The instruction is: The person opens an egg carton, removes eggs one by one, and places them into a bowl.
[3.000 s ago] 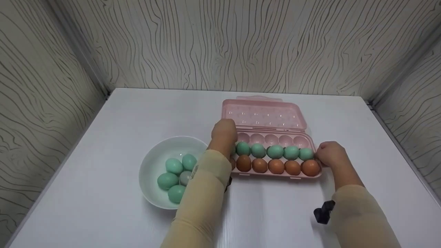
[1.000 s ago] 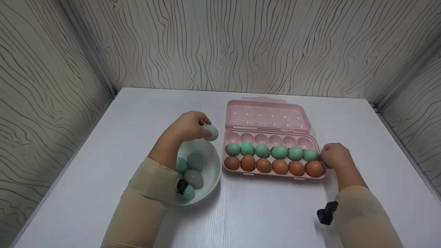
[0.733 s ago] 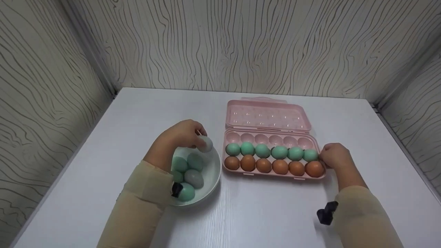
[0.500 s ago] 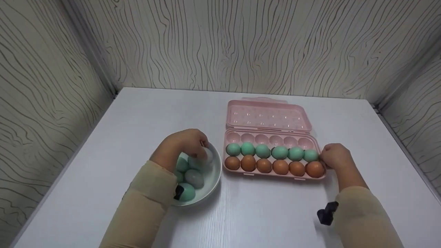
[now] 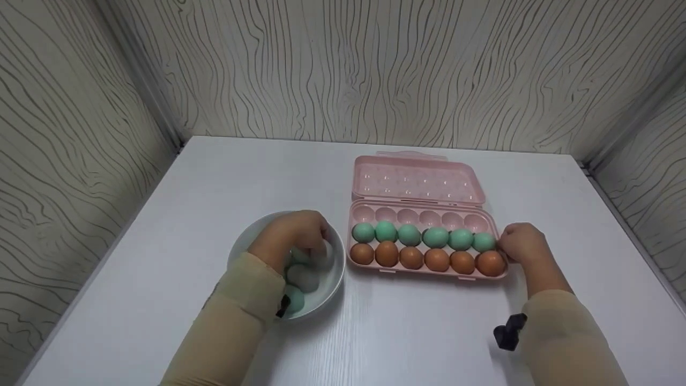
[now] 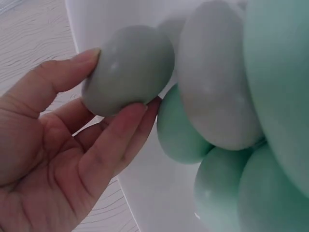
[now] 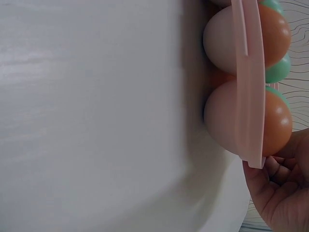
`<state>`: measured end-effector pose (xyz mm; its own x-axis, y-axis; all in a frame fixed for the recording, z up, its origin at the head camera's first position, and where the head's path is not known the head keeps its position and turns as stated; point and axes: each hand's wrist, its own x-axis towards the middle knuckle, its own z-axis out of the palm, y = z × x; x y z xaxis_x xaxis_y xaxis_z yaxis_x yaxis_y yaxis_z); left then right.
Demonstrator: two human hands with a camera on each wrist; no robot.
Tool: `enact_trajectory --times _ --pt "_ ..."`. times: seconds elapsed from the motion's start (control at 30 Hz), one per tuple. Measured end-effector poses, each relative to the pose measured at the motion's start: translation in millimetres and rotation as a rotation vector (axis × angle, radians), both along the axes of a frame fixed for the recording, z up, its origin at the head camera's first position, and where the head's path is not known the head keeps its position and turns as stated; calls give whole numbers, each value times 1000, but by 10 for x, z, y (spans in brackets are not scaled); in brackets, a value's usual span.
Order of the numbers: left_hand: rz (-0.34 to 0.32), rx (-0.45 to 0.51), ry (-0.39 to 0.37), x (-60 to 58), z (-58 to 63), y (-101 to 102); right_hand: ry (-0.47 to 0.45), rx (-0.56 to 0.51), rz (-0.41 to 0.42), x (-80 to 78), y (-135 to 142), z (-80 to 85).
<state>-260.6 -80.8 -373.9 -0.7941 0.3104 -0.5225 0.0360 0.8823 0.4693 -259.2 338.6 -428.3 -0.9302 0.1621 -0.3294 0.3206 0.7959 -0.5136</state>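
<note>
My left hand (image 5: 303,230) reaches down into the white bowl (image 5: 331,289). Between its thumb and fingers it pinches a pale grey-green egg (image 6: 130,70), inside the bowl's right side. Around it lie several green eggs (image 6: 178,130) and another greyish egg (image 6: 217,72). My right hand (image 5: 522,244) grips the right end of the pink egg carton (image 5: 429,273), thumb and fingers at its rim. The carton's front row holds brown eggs (image 5: 411,258) and its middle row green eggs (image 5: 409,235). Its back row of cups (image 5: 407,216) has no eggs.
The carton's pink lid (image 5: 418,179) lies folded back behind it. Both stand on a white table (image 5: 407,332), with wood-grain patterned walls (image 5: 343,69) at the back and sides. A black wrist device (image 5: 509,332) hangs from the right sleeve.
From the carton's left end, my left hand has moved to the bowl. With the pale egg it has lowered from above the far rim into the bowl. My right hand stays at the carton's end.
</note>
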Motion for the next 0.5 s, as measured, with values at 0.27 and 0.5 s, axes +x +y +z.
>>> enact_trajectory --times 0.27,0.5 --pt "4 -52 30 30 -22 59 10 11 -5 5 -8 -13" --pt "25 -81 34 60 -18 38 6 1 -1 -5 -11 -5"
